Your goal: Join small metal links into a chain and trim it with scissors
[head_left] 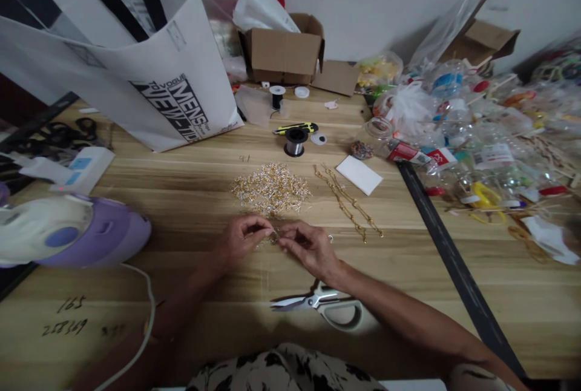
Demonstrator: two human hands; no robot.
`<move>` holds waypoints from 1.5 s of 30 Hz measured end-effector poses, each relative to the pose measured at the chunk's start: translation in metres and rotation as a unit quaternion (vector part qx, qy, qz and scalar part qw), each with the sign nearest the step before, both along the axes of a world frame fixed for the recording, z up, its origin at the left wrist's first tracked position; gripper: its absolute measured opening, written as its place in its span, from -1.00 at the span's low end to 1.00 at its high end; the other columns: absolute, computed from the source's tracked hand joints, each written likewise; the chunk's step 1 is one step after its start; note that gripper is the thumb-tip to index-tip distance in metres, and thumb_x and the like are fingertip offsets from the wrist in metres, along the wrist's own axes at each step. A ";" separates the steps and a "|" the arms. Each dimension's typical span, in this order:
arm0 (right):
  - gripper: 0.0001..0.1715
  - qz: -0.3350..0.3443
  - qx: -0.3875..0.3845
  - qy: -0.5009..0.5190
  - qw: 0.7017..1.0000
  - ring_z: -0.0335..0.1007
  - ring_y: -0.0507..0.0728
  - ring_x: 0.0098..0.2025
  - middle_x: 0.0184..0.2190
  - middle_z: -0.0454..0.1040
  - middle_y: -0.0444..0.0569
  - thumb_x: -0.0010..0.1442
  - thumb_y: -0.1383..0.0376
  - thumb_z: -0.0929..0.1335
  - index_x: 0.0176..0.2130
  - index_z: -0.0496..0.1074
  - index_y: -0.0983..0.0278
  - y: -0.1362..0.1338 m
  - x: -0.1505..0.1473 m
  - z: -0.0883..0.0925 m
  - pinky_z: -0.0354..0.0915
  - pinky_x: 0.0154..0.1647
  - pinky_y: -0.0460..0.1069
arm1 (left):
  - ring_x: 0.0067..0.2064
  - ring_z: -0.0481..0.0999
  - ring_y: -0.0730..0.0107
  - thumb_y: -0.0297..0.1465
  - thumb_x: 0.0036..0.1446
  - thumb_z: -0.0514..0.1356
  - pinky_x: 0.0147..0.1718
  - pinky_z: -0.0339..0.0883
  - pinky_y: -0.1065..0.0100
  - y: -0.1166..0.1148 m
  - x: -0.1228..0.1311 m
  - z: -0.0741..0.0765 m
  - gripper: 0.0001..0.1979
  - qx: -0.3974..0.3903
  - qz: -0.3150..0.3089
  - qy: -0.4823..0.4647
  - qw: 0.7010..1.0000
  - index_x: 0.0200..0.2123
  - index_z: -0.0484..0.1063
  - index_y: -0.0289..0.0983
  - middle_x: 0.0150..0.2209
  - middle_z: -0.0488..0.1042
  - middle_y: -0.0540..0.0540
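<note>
My left hand (242,236) and my right hand (308,246) meet over the wooden table (190,197), fingertips pinched together on a small gold bead piece (273,235) between them. Just beyond the hands lies a loose pile of gold and silver beads (271,188). To the right of the pile lie two strung gold bead chains (347,202). White-handled scissors (324,304) rest under my right forearm, blades pointing left.
A spool of clear thread (296,141), a yellow utility knife (296,128) and a white card (360,174) lie beyond the beads. A purple device (72,230) sits left, a large paper bag (149,70) behind. Cluttered plastic bags (476,131) fill the right, past a black strip (454,258).
</note>
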State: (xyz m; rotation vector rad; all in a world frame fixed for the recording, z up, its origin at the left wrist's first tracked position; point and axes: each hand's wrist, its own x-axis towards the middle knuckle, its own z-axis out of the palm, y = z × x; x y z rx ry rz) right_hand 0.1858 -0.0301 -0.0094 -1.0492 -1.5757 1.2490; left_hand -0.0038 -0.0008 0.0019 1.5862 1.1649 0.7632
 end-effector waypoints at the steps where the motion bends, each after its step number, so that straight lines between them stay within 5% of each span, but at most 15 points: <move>1: -0.77 0.002 0.007 -0.008 1.000 0.37 0.01 -0.47 -0.49 0.46 -0.08 0.18 0.18 0.35 -0.24 0.42 0.30 0.000 0.000 0.001 0.28 -0.46 -0.11 | -0.34 0.48 0.38 -0.34 0.03 0.19 -0.32 0.32 0.41 -0.001 0.001 0.000 -0.85 -0.002 0.000 0.002 1.000 -0.43 0.47 -0.32 -0.42 0.52 -0.06; 19: -0.89 0.023 0.103 -0.136 0.985 0.22 -0.02 -0.50 -0.51 0.37 -0.13 0.17 0.38 0.28 -0.39 0.37 0.30 -0.001 0.003 0.006 0.14 -0.44 -0.13 | -0.35 0.46 0.39 -0.40 0.06 0.18 -0.31 0.30 0.40 -0.004 0.006 0.005 -0.88 0.067 -0.003 0.021 0.998 -0.46 0.46 -0.32 -0.44 0.50 -0.06; 45: -0.89 0.035 0.057 -0.109 0.992 0.19 -0.03 -0.51 -0.54 0.31 -0.16 0.16 0.36 0.27 -0.40 0.37 0.30 0.000 0.002 0.004 0.13 -0.46 -0.14 | -0.37 0.44 0.39 -0.42 0.09 0.17 -0.33 0.30 0.38 -0.005 0.008 0.001 -0.89 0.154 -0.019 0.036 0.987 -0.46 0.46 -0.29 -0.45 0.47 -0.07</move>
